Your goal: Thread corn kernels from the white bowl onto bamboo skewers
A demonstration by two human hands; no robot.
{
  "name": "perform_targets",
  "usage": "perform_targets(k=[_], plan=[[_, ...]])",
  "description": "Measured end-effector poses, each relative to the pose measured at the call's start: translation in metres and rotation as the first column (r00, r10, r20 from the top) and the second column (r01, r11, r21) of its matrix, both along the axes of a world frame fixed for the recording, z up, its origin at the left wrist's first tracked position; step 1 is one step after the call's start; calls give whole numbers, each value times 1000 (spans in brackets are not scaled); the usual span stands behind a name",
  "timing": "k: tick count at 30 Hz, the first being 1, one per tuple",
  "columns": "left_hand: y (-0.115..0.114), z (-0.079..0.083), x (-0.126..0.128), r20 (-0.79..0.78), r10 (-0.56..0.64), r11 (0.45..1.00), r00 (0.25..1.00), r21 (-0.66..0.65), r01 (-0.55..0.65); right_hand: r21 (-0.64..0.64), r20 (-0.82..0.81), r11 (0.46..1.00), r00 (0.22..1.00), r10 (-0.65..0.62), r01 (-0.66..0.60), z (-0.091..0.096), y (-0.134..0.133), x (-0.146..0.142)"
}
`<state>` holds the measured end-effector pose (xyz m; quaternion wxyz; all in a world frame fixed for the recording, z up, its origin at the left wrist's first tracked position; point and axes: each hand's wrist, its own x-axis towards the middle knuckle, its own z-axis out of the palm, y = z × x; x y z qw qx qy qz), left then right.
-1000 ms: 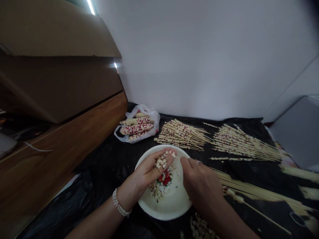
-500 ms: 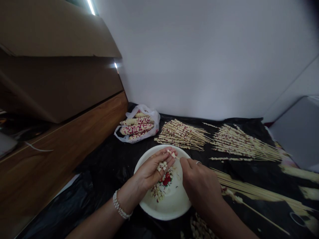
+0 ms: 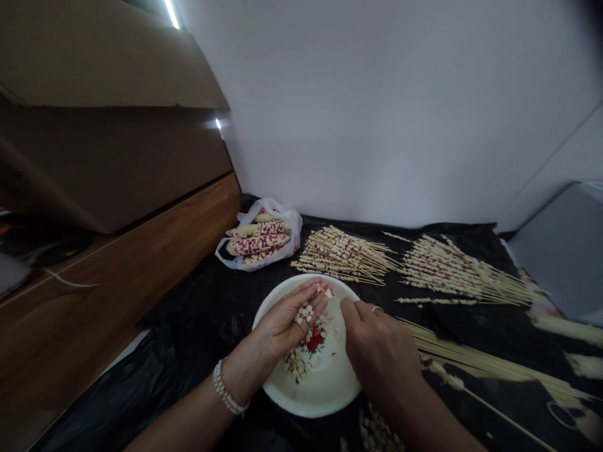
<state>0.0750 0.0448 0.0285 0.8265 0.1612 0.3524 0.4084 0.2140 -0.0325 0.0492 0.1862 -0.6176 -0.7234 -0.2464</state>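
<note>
My left hand (image 3: 293, 314) is cupped palm-up over the bowl, a small heap of corn kernels (image 3: 304, 312) lying in it. Its thumb and fingertips close around the kernels at the tip of a bamboo skewer (image 3: 335, 298). My right hand (image 3: 377, 342) grips that skewer, its fingers curled shut and pointing the tip left at my left fingertips. Below both hands sits a white bowl (image 3: 325, 402) with loose kernels and a red flower print on its bottom. Most of the skewer's length is hidden by my right hand.
Speckled corn cobs (image 3: 259, 243) rest in a plastic bag (image 3: 294, 226) behind the bowl. Two piles of kernel-threaded skewers (image 3: 346, 251) lie to the right. Bare skewers (image 3: 461, 351) lie near my right wrist. A cardboard box (image 3: 108, 163) stands left; a wall (image 3: 377, 113) rises behind.
Both hands stay almost in place over the bowl. The skewer tip and my left fingertips have shifted only slightly.
</note>
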Motion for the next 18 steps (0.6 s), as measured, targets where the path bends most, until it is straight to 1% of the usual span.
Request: perform_targets(k=[3,6,8,11,14,18], plan=[[-1,-1,-1,-6,-5,1000,1000,14,5,-6,0,1000,1000,-3,3,-1,0,0],[-3,3,0,-40,-21,1000,999,15,22,7,-1,1000,1000,6,-6,-1,0,0],[-3,6,0,-61,-25,1000,998,0,25,20,-11,1000,1000,15,-15,-1,1,0],[-3,8,1,-71,-42,999,997,-37,39,4,-33,1000,999,24,-24,-2,1,0],[-1,7,1,-32,-76,995,997,-61,74,-7,-37,999,999,33,-33,-3,2,0],[-2,4,1,38,-93,991,995,-92,96,9,-20,999,999,34,-34,-7,2,-1]])
